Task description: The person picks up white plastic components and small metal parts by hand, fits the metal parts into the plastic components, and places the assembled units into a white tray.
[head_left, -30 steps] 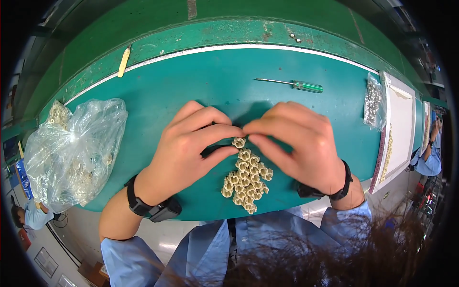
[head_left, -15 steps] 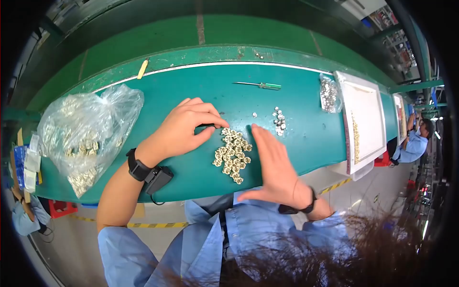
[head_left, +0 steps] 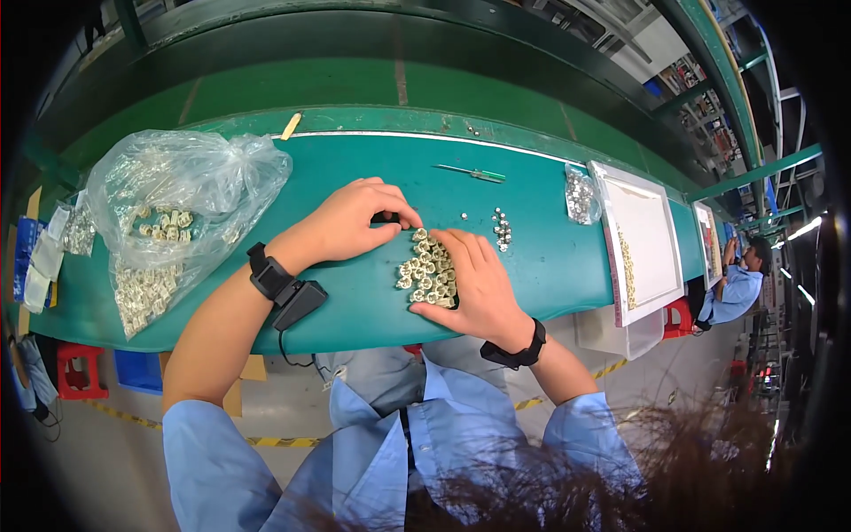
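Note:
A loose pile of small pale brass-coloured fittings (head_left: 424, 273) lies on the green mat between my hands. My right hand (head_left: 477, 285) cups its right side, fingers along the far right edge and thumb stretched along the near edge. The palm side is hidden. At the pile's far left end is my left hand (head_left: 368, 217); the index fingertip reaches the topmost fittings, and a gap shows between thumb and index. I see nothing held in it. Beyond my right hand, several small shiny metal pieces (head_left: 503, 229) lie on the mat.
At the left rests a large clear plastic bag (head_left: 191, 199) of fittings. A green-handled screwdriver (head_left: 483, 175) lies at the back. On the right are a small bag of metal pieces (head_left: 581, 197) and a white-framed tray (head_left: 651, 239). A person (head_left: 737, 279) sits far right.
My right hand has moved left against the pile, its fingers curving around the edge. The pile looks narrower. My left hand stays near the pile's far end. The view has shifted.

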`<state>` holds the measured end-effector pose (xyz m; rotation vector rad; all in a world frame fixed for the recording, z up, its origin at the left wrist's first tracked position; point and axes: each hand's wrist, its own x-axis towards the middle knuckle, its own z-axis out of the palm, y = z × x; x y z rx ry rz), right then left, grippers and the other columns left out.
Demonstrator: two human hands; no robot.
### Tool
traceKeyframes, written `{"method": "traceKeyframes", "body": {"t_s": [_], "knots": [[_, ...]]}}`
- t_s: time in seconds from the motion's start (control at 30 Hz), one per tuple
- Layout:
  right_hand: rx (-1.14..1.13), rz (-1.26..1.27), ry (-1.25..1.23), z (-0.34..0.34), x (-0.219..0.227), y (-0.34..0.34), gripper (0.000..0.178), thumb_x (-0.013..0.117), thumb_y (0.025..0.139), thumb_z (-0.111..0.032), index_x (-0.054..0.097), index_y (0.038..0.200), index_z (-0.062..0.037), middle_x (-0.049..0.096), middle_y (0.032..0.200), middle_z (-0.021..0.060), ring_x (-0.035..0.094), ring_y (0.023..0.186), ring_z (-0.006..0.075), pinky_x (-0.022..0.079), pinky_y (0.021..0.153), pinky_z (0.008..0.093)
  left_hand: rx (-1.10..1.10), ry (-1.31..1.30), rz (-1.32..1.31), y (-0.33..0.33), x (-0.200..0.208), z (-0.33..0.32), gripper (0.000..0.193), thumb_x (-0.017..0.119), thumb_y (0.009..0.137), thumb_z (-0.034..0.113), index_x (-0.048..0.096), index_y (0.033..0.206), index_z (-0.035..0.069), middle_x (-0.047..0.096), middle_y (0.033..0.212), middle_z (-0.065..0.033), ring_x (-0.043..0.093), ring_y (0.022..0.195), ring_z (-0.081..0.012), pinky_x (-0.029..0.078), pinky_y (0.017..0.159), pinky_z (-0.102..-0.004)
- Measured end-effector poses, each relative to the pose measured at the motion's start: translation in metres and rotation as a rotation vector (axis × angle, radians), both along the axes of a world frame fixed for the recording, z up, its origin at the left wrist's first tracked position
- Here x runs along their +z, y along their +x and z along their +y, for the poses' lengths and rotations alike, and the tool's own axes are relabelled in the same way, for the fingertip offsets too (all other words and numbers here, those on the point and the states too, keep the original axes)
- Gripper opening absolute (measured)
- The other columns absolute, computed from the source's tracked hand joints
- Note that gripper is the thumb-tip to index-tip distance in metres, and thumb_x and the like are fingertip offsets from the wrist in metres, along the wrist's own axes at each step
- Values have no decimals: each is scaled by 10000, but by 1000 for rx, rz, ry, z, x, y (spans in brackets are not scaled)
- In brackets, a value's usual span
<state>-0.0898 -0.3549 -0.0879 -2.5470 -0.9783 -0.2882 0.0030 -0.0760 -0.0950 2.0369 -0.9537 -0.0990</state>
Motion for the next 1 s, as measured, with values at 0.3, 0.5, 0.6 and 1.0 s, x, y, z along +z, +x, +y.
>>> {"method": "traceKeyframes", "body": {"t_s": [0.3, 0.5, 0.6, 1.0], "knots": [[-114, -7, 54, 9, 7, -9, 1072, 1004, 792, -508, 527, 1581, 39, 621, 1448, 224, 627, 1257, 416, 526, 1102, 510, -18, 16, 35, -1, 1, -1, 295, 707, 930, 54, 859, 1174, 124, 803, 1093, -15, 688, 1065, -251, 548, 1018, -406], [-180, 203, 214, -24, 15, -36, 841, 1046, 781, -348, 635, 1432, -11, 660, 1357, 181, 655, 1101, 313, 563, 967, 436, -2, 9, 29, -3, 2, 6, 300, 699, 929, 55, 856, 1175, 122, 799, 1090, -18, 690, 1076, -252, 542, 1030, -406], [-175, 215, 238, -31, 5, -52, 610, 1048, 783, -186, 708, 1272, -55, 703, 1217, 117, 653, 967, 227, 556, 833, 362, -19, 23, 29, 0, 3, 3, 302, 695, 930, 55, 855, 1177, 123, 796, 1088, -18, 691, 1081, -252, 539, 1040, -408], [-183, 141, 346, -19, -2, -58, 279, 943, 866, -15, 777, 1085, -64, 787, 1095, 69, 701, 900, 193, 545, 742, 317, -9, 7, 44, -1, 4, 1, 294, 694, 933, 61, 859, 1170, 122, 792, 1079, -14, 687, 1075, -250, 538, 1035, -406]]}}
